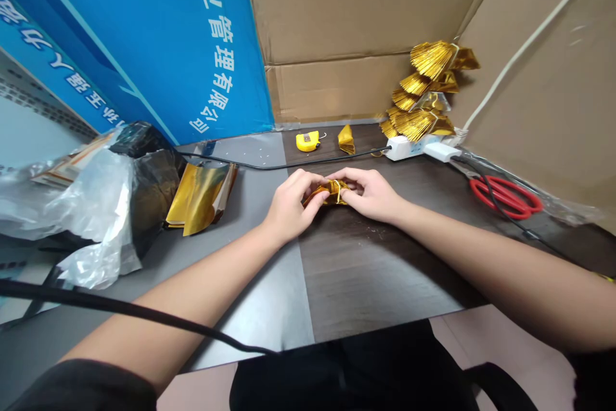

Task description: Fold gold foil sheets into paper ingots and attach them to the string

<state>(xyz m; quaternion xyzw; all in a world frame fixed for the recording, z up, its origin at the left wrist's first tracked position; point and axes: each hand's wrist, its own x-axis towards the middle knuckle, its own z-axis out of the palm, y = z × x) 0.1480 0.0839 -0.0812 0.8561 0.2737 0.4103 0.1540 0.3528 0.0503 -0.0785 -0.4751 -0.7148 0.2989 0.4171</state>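
Observation:
Between my two hands is a folded piece of gold foil paper (330, 194), with a pale tie around its middle. My left hand (297, 202) pinches its left end between thumb and fingers. At the other end, my right hand (368, 194) is closed on the paper near the tie. Fingers cover both ends of the piece, which is just above or on the dark wood-look tabletop; I cannot tell which. Beyond the hands are a yellow tape measure (308, 141) and a small folded gold piece (346, 140).
Pleated gold fans (416, 124) hang at the back right above a white power strip (407, 147). Red-handled scissors (505, 196) lie on the right. To the left are a stack of gold paper (199, 196) and plastic bags (103, 199). A black cable (260, 167) crosses behind my hands.

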